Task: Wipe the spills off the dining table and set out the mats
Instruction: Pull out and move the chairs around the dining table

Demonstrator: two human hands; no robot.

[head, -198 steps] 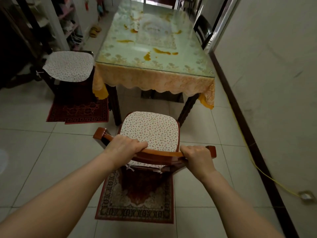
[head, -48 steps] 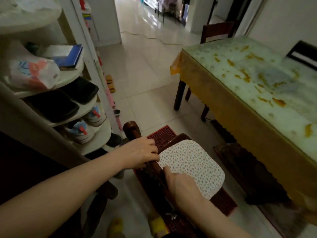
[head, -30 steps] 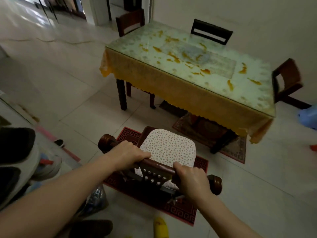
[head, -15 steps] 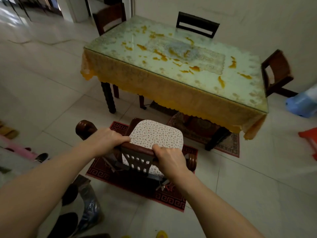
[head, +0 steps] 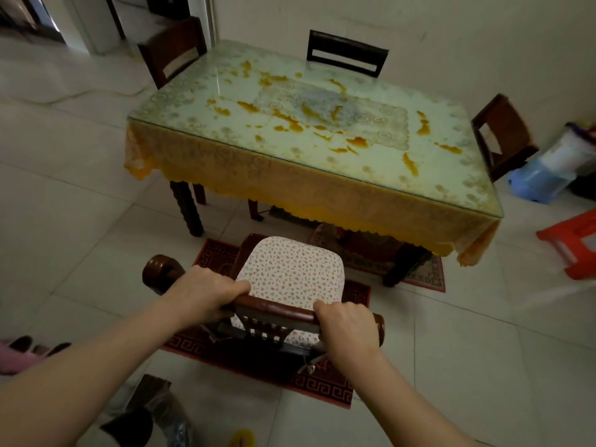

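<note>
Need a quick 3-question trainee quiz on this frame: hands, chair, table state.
1. True or false: the left hand and right hand both grip the top rail of the chair.
2. What lies on the dining table? A) mats B) orange spills C) plates
3. How many other chairs stand at the table?
Key: 1 true. 2 B. 3 three.

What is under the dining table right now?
Under the dining table, a patterned rug and dark wooden legs show. The hanging yellow tablecloth covers the rest of the space beneath, so anything further in cannot be seen.
</note>
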